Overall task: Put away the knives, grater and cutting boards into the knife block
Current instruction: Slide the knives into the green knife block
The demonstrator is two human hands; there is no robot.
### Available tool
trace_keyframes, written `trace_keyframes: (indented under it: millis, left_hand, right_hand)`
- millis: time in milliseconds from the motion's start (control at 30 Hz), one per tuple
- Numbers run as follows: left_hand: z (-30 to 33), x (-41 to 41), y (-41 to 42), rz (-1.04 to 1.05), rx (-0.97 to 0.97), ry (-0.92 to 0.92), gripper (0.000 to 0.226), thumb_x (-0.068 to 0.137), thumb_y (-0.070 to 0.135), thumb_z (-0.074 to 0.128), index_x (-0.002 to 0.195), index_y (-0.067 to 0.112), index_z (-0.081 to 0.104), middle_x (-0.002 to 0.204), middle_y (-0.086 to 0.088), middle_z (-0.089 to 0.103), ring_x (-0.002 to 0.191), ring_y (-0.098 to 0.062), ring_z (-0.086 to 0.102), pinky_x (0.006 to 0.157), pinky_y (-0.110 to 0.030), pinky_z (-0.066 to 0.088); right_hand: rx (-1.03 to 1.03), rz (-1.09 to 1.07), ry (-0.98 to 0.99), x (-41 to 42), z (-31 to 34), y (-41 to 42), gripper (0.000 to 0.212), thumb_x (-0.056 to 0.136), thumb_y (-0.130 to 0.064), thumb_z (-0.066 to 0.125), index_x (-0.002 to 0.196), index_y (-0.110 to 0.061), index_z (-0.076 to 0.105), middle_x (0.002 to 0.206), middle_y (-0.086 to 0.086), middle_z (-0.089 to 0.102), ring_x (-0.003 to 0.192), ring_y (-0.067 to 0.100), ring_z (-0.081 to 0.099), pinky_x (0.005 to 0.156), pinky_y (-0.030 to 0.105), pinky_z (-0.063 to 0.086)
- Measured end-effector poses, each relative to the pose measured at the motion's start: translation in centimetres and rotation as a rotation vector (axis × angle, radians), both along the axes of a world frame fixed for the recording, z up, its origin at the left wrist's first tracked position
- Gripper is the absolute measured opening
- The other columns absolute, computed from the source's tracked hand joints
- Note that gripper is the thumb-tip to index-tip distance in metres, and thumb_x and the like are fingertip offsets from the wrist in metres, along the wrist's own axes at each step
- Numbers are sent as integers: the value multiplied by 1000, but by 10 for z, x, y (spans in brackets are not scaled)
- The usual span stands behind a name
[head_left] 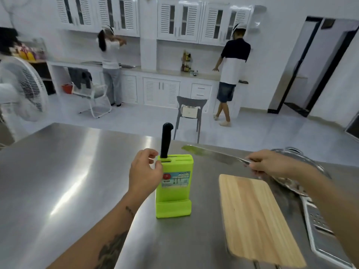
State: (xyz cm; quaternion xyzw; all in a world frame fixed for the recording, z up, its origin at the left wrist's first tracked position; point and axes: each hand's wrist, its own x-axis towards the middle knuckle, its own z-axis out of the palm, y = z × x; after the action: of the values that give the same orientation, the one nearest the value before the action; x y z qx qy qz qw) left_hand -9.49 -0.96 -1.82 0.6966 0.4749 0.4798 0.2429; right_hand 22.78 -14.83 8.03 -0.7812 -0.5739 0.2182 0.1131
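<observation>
On the table, hands: both are above the steel table [58, 171], one on each side of the block.
Left hand [144, 172]: it is at the upper left corner of the block, fingers curled, thumb and fingertips close to each other near the top edge. I cannot tell if it really presses the block or only touches it.
Right hand [272, 164]: it is closed around the handle of a long knife, well to the right of the block and beyond the far end of the board.
Long knife [209, 153]: the blade lies almost level in the air, its tip points left toward the block, and it is not in any slot. The handle is hidden inside the hand.
Block [173, 189]: green plastic, upright, with a label on the front, slots on top and a low pocket at its foot.
Black knife [166, 140]: it stands in a slot at the left of the block top; only the black handle shows.
Board [256, 216]: light wood, flat on the table, just to the right of the block, not touching it.
Grater [318, 226]: flat metal, on the table along the right side of the board, partly under the right forearm.
Metal bowl [291, 152]: behind the right hand, at the table edge, mostly hidden.
Grey chair [191, 105]: on the floor beyond the table.
Background: two persons stand at the far white counter, backs turned; a white fan [23, 88] is at the left.
</observation>
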Motion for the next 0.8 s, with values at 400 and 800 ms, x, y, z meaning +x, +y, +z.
trace_keyframes:
  millis: [400,800]
  left_hand:
    - [-12,12,36,-223,-323,144,47,73,15,73,117,21,60,108,0,64,93,-17,64,69,-22,52]
    - [-10,2,51,-305,-344,240,52,71,15,77,119,23,61,107,1,69,96,-20,66,87,-42,57]
  right_hand:
    - [-154,155,-502,-26,75,32,15,97,-22,53,105,-24,66,86,-11,62,84,13,57,72,28,40]
    - [186,245,-711,-90,118,78,18,79,-44,74,85,-30,67,83,-10,64,81,13,58,66,32,49]
